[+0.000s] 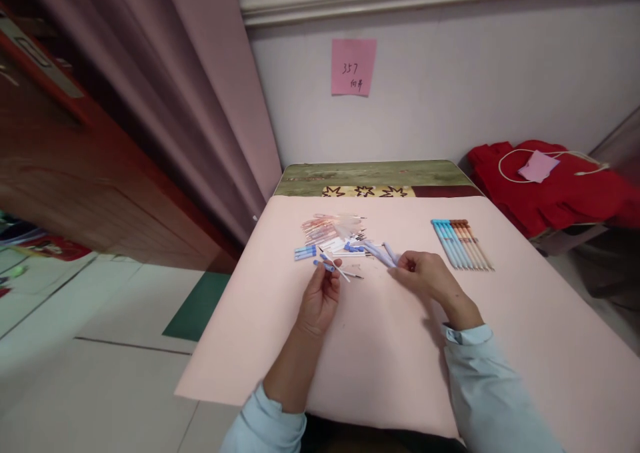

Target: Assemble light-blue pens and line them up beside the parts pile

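My left hand (319, 301) is closed in a pinch on a small blue pen part (329, 267), held low over the front of the pile. My right hand (431, 278) has its fingers closed on the near end of a pale violet-blue pen barrel (381, 255). Between the hands lie white pen refills (342, 254) with dark tips. Several blue pen parts (305, 252) rest in a small row left of them. Behind is a heap of clear and pinkish pen pieces (323, 228). My fingers partly hide what each hand grips.
To the right, several blue and brown pens (460, 243) lie side by side. A pink sheet (250, 346) covers most of the green-edged table (310, 173). Red cloth (595, 196) with a white cord sits beyond the right edge. A pink note (353, 66) hangs on the wall.
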### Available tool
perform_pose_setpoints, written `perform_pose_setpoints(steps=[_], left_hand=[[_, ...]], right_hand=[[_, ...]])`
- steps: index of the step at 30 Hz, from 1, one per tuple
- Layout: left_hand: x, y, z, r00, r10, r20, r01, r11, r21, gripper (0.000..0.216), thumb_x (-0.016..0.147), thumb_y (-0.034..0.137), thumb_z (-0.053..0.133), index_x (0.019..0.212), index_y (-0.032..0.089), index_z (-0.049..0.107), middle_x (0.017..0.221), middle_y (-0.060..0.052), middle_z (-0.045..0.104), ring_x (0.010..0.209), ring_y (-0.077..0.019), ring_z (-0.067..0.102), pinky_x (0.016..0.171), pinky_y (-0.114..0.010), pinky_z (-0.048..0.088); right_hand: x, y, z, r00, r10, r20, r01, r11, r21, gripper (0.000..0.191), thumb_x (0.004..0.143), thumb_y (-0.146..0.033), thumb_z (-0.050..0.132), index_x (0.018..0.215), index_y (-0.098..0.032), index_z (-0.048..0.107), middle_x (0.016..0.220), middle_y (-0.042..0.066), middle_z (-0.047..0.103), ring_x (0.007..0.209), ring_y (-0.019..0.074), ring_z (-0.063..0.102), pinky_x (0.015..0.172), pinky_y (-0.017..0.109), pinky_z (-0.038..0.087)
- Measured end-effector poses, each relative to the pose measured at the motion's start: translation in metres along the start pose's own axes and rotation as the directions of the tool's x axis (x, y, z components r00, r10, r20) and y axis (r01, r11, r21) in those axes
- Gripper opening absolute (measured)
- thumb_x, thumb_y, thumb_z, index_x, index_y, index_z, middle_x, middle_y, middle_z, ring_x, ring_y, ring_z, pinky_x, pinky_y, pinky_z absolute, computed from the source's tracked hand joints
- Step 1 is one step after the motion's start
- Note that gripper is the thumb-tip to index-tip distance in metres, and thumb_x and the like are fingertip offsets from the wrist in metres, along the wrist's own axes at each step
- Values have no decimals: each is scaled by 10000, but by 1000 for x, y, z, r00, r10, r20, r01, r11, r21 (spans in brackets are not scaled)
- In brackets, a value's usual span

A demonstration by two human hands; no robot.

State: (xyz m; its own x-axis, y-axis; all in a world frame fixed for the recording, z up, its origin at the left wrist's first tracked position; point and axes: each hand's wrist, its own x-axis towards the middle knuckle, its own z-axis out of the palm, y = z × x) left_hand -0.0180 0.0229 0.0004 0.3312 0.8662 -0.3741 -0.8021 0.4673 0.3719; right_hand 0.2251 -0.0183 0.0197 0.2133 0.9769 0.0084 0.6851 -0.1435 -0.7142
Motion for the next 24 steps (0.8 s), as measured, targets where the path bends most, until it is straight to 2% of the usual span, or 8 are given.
perform_pose_setpoints(steps=[2,3,5,8,11,15,19,24], left_hand=[[0,0,0,1000,2,-1,-2,1000,-3,179,946,168,516,885,80,660,973,-127,698,644,-52,641,588,-114,551],[0,0,0,1000,-1,0,1,1000,-4,184,948,169,512,889,77,660,972,-128,698,641,-53,642,584,-114,552],[-1,-1,0,1000,-10,0,10,1000,-5,172,943,165,520,897,77,660,971,-126,700,638,-53,644,581,-113,553],[-3,-2,0,999,-37,-1,37,999,22,127,921,165,563,899,87,661,962,-117,705,623,-45,634,564,-103,550],[-5,-4,1,995,-101,15,100,992,75,123,910,183,586,889,88,660,939,-113,707,602,-38,619,530,-91,540],[-9,-7,0,974,-225,25,218,961,169,121,884,198,623,899,85,663,906,-120,709,546,-28,582,462,-68,495],[-14,-13,2,946,-318,63,288,915,283,161,840,232,683,907,85,674,889,-120,714,497,-9,512,387,-43,400],[-20,-18,6,934,-335,124,267,886,380,238,782,301,745,856,85,677,811,-109,721,407,21,363,329,-53,263]], right_hand=[[0,-4,1,1000,22,12,-24,971,237,265,723,-439,700,678,-189,623,562,-21,564,518,112,469,482,231,313],[0,-7,2,999,28,26,-35,926,376,279,728,-456,706,738,-188,631,576,-22,567,514,108,463,471,226,317],[-1,-16,9,998,26,64,-60,786,615,333,734,-469,720,893,-186,646,629,-15,602,506,101,461,454,217,335],[-3,-30,24,994,33,108,-106,599,794,390,734,-450,744,1007,-188,650,759,22,675,531,94,505,483,213,412],[-4,-40,39,991,77,112,-134,447,884,326,722,-436,768,901,-191,647,854,39,706,624,103,596,582,222,504],[-1,-41,53,986,139,96,-134,293,947,329,713,-448,790,862,-201,633,842,27,707,680,111,647,650,230,546],[3,-37,58,977,194,86,-134,249,959,324,693,-430,819,797,-193,625,742,1,674,644,94,628,644,212,543],[5,-37,57,975,208,74,-123,233,965,327,675,-420,832,791,-184,637,718,-11,643,612,75,594,583,179,519]])
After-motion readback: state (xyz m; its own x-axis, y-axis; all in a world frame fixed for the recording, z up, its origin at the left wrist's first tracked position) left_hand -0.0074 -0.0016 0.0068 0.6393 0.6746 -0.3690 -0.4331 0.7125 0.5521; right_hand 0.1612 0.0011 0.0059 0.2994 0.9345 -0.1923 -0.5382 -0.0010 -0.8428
